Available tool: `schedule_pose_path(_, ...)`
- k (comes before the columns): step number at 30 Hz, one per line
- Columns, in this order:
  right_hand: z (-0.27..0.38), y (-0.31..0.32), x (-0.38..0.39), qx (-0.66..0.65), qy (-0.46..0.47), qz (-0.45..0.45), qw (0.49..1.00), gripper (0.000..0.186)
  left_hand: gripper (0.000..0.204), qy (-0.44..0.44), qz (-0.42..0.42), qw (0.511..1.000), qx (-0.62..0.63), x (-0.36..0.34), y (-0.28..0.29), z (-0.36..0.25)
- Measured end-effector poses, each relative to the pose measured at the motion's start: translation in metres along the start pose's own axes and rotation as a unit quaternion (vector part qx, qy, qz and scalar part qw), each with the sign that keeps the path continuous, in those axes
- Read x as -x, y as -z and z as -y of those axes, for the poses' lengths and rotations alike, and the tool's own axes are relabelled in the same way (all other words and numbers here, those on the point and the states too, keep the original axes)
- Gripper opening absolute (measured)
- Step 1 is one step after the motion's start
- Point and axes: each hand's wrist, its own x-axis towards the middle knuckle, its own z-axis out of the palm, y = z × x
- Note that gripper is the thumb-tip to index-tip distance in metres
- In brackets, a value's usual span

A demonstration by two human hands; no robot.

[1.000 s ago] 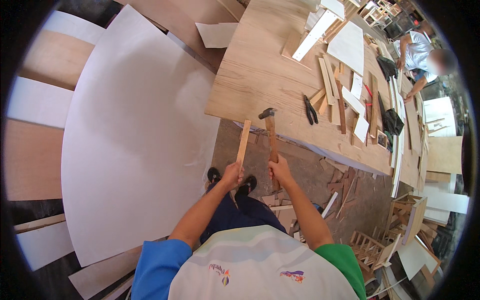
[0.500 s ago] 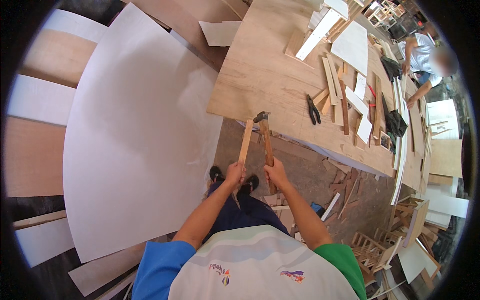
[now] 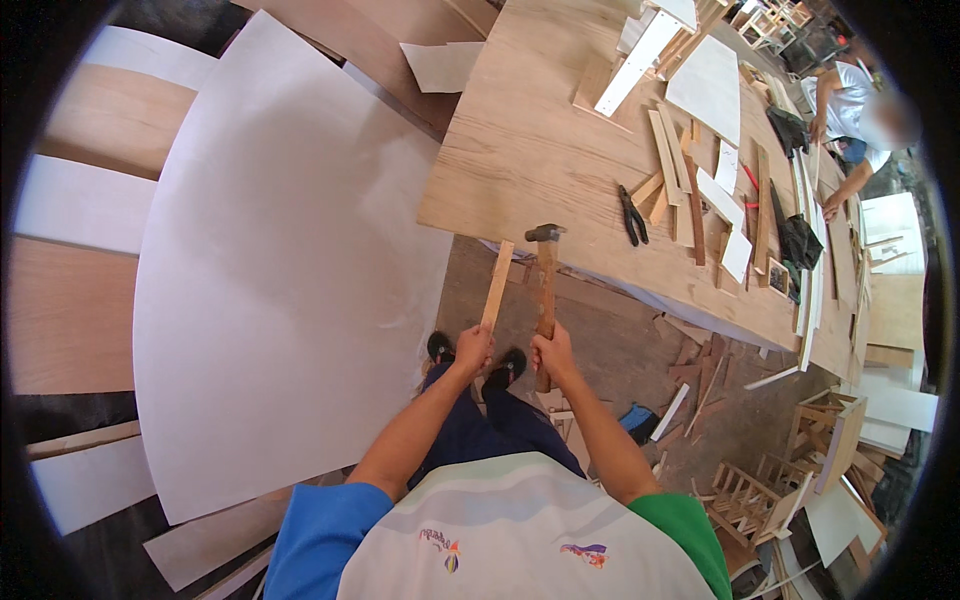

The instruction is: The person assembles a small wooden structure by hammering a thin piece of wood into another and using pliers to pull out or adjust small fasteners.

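Observation:
My left hand (image 3: 472, 350) grips the lower end of a thin wooden strip (image 3: 497, 284), which points up toward the edge of the plywood bench (image 3: 520, 150). My right hand (image 3: 552, 353) holds a hammer (image 3: 546, 280) by its wooden handle, with the metal head up near the bench's front edge. Strip and hammer stand side by side, almost parallel, above my dark shoes (image 3: 478, 358) on the brown floor.
A large pale curved board (image 3: 280, 270) lies on the floor to my left. On the bench are black pliers (image 3: 632, 213), several wood strips (image 3: 690, 190) and white panels (image 3: 712, 85). Another person (image 3: 850, 110) works at the far right. Wood scraps (image 3: 700, 370) and small wooden frames (image 3: 750, 490) litter the floor.
Both hands have shifted slightly left with the strip and hammer, and the view has tilted a little. The hammer head sits nearer the bench edge.

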Motion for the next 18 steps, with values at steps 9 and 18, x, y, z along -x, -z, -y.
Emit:
schedule_pose_path(9,-0.009,-0.007,-0.001,-0.017,0.037,0.021,0.999,0.013,0.041,0.021,0.001,1.000,-0.016,0.005,0.005,-0.007)
schedule_pose_path(18,-0.024,-0.015,-0.008,-0.085,-0.027,-0.008,0.996,0.017,0.039,0.014,0.005,1.000,-0.013,-0.001,0.014,-0.004)
